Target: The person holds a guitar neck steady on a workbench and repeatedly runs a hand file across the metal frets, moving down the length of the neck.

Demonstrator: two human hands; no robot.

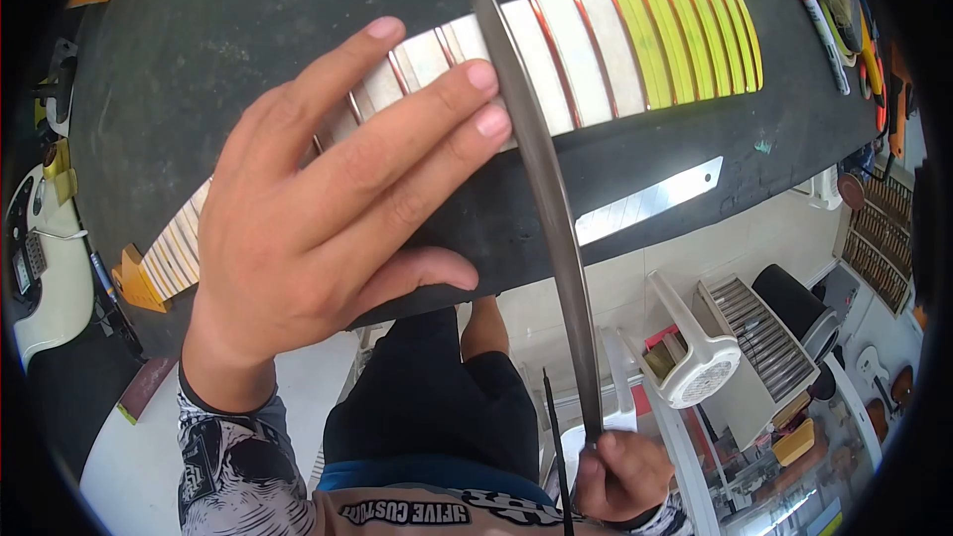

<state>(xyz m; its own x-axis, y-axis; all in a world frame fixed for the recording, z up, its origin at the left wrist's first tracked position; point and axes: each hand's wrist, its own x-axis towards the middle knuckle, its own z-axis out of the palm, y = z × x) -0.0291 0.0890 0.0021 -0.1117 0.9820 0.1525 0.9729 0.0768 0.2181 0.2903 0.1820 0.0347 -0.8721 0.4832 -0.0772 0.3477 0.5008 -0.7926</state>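
A guitar neck [596, 50] lies across the dark bench, its fretboard covered in white and yellow strips between copper-coloured frets. Over it, crossing the frets, runs a long dark metal file [544, 169]. My right hand [625, 476] is closed around the file's near end, close to my body. My left hand [318, 179] lies over the neck with fingers stretched out; two fingertips are against the file's side or very near it. Part of the neck is hidden under this hand. The headstock end [139, 278] shows orange-brown at the left.
A metal ruler-like strip [650, 201] lies at the bench's [298, 0] near edge. A red-capped marker [814, 25] is at the right. A cream guitar body [50, 258] stands left. Below right are a white stool-like object [695, 367] and a tray of tools [759, 333].
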